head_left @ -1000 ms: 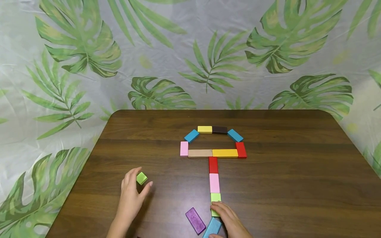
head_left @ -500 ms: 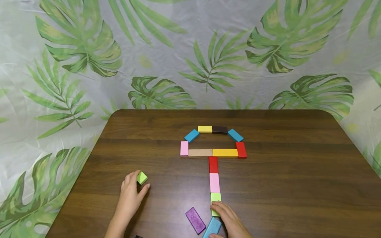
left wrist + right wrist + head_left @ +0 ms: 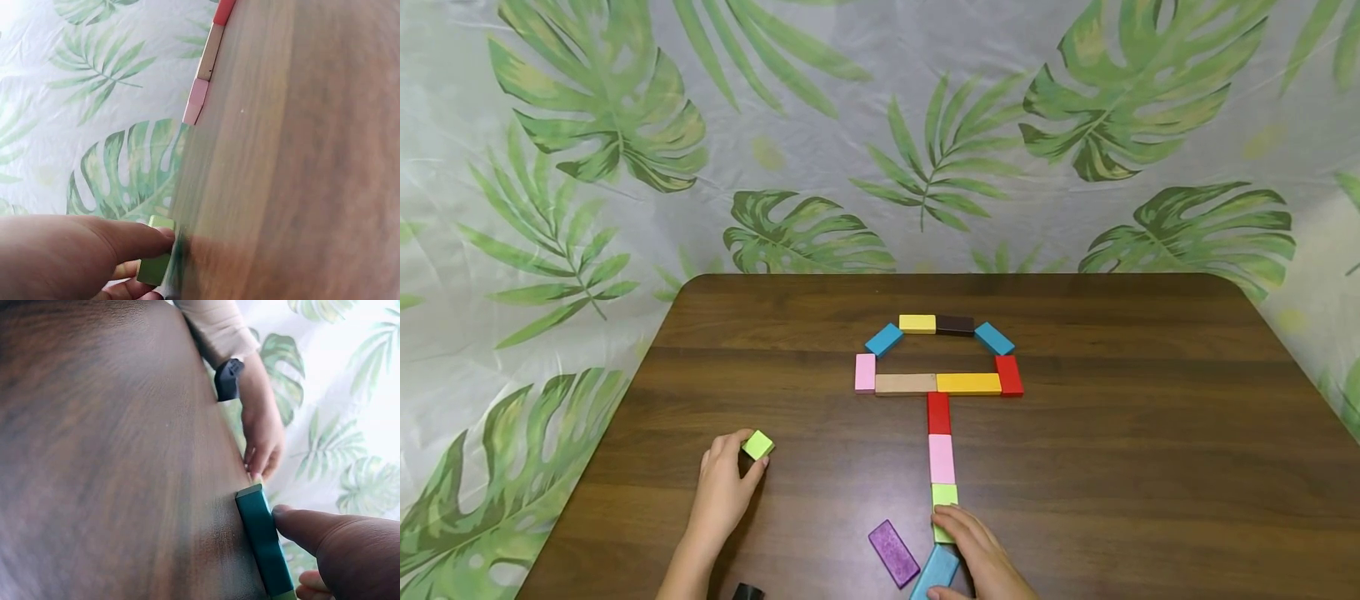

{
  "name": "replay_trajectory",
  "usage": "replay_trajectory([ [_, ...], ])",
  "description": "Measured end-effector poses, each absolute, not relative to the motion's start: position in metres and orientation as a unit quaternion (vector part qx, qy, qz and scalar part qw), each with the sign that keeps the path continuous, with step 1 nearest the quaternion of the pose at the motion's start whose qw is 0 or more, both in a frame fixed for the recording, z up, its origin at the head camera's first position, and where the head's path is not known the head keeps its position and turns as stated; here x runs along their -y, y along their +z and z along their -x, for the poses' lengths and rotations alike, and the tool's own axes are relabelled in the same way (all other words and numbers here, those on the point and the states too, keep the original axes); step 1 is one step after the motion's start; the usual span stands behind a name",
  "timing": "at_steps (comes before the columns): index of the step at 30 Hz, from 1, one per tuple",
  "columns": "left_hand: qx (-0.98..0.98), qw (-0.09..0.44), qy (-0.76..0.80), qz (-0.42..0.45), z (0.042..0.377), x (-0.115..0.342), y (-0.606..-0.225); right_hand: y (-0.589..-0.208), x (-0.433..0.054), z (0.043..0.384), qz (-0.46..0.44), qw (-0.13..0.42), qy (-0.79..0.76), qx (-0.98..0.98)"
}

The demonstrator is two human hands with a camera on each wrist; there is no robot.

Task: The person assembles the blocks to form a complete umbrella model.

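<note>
In the head view, my left hand (image 3: 724,482) pinches a small lime-green block (image 3: 758,445) between thumb and fingers, left of the block figure. The left wrist view shows the thumb (image 3: 147,240) against this green block (image 3: 156,267). My right hand (image 3: 985,554) rests with its fingertips over a longer green block (image 3: 945,496) at the lower end of the stem. Its thumb lies by a slanted blue block (image 3: 936,571), which looks teal in the right wrist view. A purple block (image 3: 893,553) lies slanted left of the blue one.
A closed ring of blocks, with a yellow block (image 3: 917,324) on top, lies on the brown table (image 3: 1150,433). Red (image 3: 938,413) and pink (image 3: 942,458) blocks form the stem below it. A leaf-patterned cloth (image 3: 805,108) hangs behind the table.
My left thumb and fingers have closed in on the small green block, which has turned slightly. The right hand and the other blocks stay in place.
</note>
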State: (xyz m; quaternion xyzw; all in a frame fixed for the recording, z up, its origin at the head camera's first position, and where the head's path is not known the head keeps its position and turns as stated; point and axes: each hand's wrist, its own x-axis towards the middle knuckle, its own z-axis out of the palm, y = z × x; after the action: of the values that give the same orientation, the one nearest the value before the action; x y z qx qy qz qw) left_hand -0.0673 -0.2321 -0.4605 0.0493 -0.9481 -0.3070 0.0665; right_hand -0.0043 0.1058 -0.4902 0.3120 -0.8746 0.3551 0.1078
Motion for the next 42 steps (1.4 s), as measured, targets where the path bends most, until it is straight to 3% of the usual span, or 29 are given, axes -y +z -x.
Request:
replay_trajectory([
  [9,0.938,0.075,-0.336,-0.034,0.064,0.223,-0.448,-0.490,-0.105,0.004,-0.315,0.110,0.358,0.872],
  [31,0.925,0.120,-0.340,0.119,0.067,0.167,-0.426,-0.491,-0.106,0.005,-0.322,0.116,0.360,0.868],
  [42,0.921,0.054,-0.322,0.212,0.068,0.149,-0.425,-0.493,-0.107,0.006,-0.331,0.122,0.360,0.864],
])
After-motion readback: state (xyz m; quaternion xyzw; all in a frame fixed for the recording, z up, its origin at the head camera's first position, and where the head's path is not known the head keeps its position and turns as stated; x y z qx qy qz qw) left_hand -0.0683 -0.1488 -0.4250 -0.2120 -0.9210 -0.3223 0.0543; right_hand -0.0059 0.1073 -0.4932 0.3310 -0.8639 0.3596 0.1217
